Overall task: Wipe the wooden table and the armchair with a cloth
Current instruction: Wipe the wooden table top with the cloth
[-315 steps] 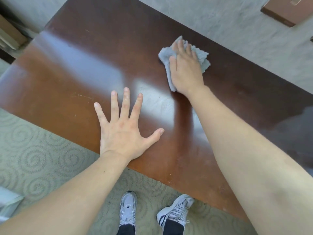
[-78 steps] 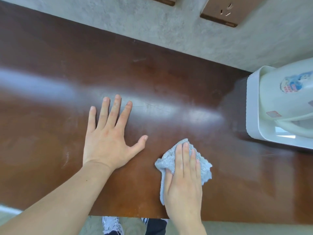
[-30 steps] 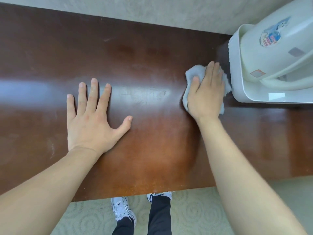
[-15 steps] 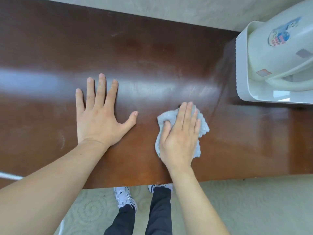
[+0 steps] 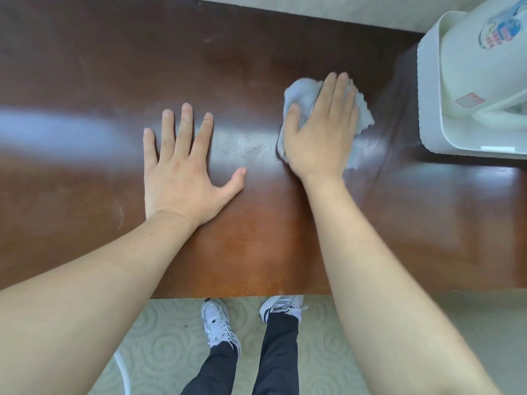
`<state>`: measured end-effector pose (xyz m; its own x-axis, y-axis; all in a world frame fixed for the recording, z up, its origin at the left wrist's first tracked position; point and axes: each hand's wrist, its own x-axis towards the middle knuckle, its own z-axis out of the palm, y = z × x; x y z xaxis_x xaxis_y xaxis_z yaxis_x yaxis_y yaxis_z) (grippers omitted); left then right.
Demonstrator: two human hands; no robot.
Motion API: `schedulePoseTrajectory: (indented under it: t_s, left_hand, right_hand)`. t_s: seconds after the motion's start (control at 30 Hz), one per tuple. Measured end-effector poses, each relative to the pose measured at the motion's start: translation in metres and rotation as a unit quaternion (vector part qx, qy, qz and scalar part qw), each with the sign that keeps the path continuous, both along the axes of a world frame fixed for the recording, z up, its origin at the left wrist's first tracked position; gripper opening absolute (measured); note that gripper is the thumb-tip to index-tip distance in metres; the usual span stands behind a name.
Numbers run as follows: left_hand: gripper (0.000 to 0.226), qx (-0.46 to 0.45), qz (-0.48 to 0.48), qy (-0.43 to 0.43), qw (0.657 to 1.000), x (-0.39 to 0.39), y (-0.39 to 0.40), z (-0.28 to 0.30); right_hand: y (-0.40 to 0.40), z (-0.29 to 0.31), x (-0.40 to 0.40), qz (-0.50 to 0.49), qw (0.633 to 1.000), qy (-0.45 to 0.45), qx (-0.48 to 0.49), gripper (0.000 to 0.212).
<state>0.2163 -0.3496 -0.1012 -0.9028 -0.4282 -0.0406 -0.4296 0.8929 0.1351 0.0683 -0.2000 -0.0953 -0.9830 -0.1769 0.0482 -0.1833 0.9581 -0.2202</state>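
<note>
Since the crumpled pale-blue cloth (image 5: 362,109) is soft and limp, palm it flat: right hand (image 5: 319,132) fingers straight, pressing it on the glossy brown wooden worktop (image 5: 256,246); left hand (image 5: 185,172) splayed, empty.

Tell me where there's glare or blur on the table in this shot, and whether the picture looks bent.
Head view: a pale bluish glare band crosses the table from the left edge toward the left hand; smaller sheen sits below the white appliance; the right hand pressing the cloth looks sharp; the wide lens stretches both forearms near the bottom corners.
</note>
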Motion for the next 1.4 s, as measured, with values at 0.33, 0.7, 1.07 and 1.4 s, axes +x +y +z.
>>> schedulePoseTrajectory:
  t_s: [0.33,0.7,1.07,1.4]
  left_hand:
    - [0.095,0.004,0.002,-0.006,1.0,0.001,0.003,0.002]
    - [0.095,0.01,0.005,-0.015,1.0,0.0,0.002,0.004]
    - [0.096,0.009,0.003,-0.012,1.0,0.004,0.001,0.004]
    - [0.096,0.004,0.002,-0.009,1.0,0.001,0.002,0.003]
  right_hand:
    - [0.038,0.002,0.196,0.039,0.997,-0.063,0.012,0.07]
    - [-0.066,0.001,-0.05,0.018,0.999,-0.011,0.044,0.064]
    - [-0.02,0.003,0.039,0.09,0.995,-0.025,0.014,0.067]
    - [0.008,0.003,0.032,0.14,0.989,-0.017,0.052,0.061]
